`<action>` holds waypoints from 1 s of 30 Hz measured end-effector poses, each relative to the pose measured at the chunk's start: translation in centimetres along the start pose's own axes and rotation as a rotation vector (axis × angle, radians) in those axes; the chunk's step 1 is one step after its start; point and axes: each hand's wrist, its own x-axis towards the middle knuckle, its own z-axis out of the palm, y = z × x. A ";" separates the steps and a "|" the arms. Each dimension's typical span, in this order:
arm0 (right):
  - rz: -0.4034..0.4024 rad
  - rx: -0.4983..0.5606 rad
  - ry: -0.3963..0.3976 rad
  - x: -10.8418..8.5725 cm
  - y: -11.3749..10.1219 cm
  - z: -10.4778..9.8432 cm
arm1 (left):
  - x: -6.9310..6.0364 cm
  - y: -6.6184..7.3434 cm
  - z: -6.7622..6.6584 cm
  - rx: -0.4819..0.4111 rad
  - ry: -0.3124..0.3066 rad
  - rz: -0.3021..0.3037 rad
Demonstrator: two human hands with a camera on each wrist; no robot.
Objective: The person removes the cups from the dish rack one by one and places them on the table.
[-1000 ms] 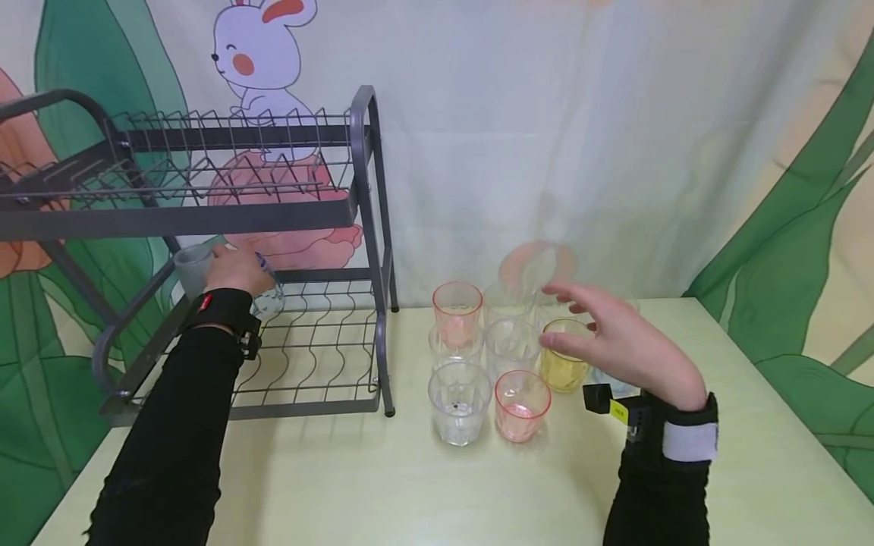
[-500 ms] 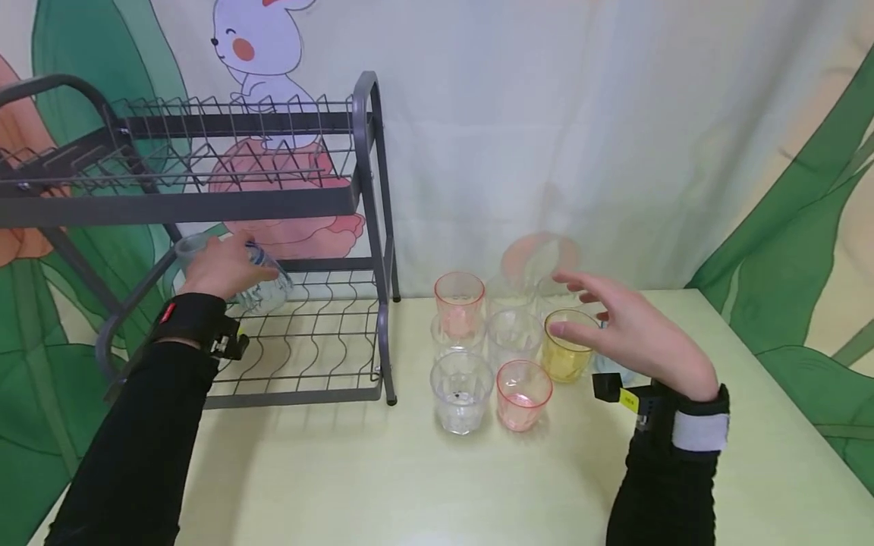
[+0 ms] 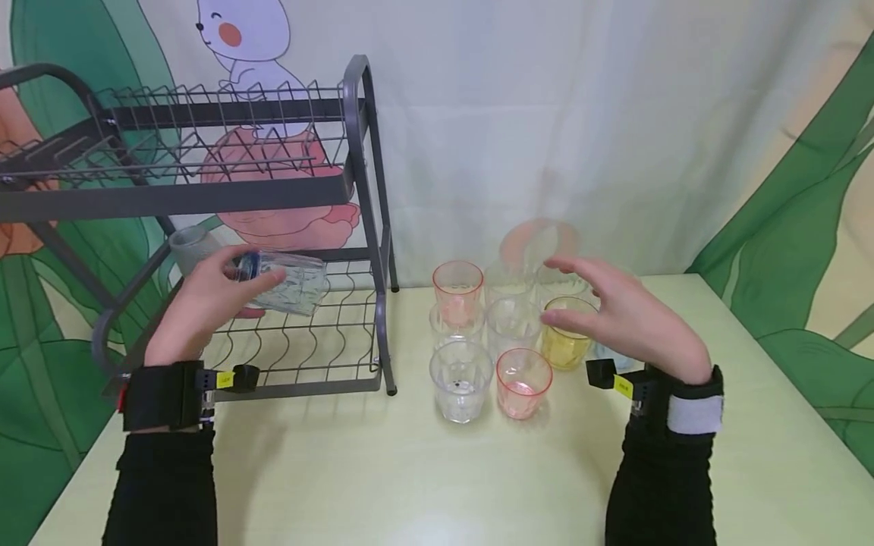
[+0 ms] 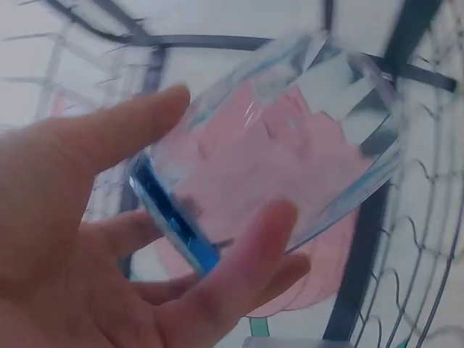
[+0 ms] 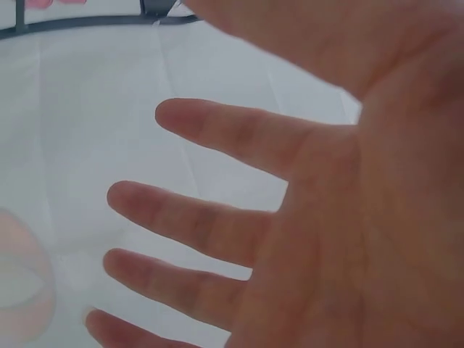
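My left hand (image 3: 205, 296) grips a clear faceted glass (image 3: 297, 284) by its blue-tinted end, tilted onto its side over the rack's lower tier. In the left wrist view, thumb and fingers lie round that blue end (image 4: 174, 214) of the glass. A greyish cup (image 3: 191, 246) stands just behind this hand, partly hidden by it. My right hand (image 3: 624, 322) hovers beside a yellow glass (image 3: 568, 353), its fingers spread and relaxed. The right wrist view shows its palm (image 5: 312, 210) holding nothing.
A dark two-tier dish rack (image 3: 191, 199) stands at left, with its upper tier above my left hand. Several glasses cluster mid-table, among them a pink glass (image 3: 523, 387), a clear glass (image 3: 460, 387) and another pink glass (image 3: 457, 292). A printed curtain (image 3: 464, 167) hangs behind.
My left hand has drawn back from beside the greyish cup and turned, swinging the clear glass rightward onto its side. The right hand has stayed nearly still.
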 end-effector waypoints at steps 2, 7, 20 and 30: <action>-0.016 -0.003 0.000 0.1 -0.2 0.1 | -0.9 -0.1 0.4 -0.060 0.022 0.001; -0.042 0.006 -0.006 0.2 -0.8 0.3 | -2.5 -0.5 1.5 -0.208 0.065 0.015; -0.086 0.072 0.007 -1.1 -2.5 0.3 | -4.7 0.5 2.2 -0.306 0.073 0.058; -0.290 0.033 0.029 -0.4 -4.4 1.2 | -5.7 3.5 4.5 -0.436 0.007 0.172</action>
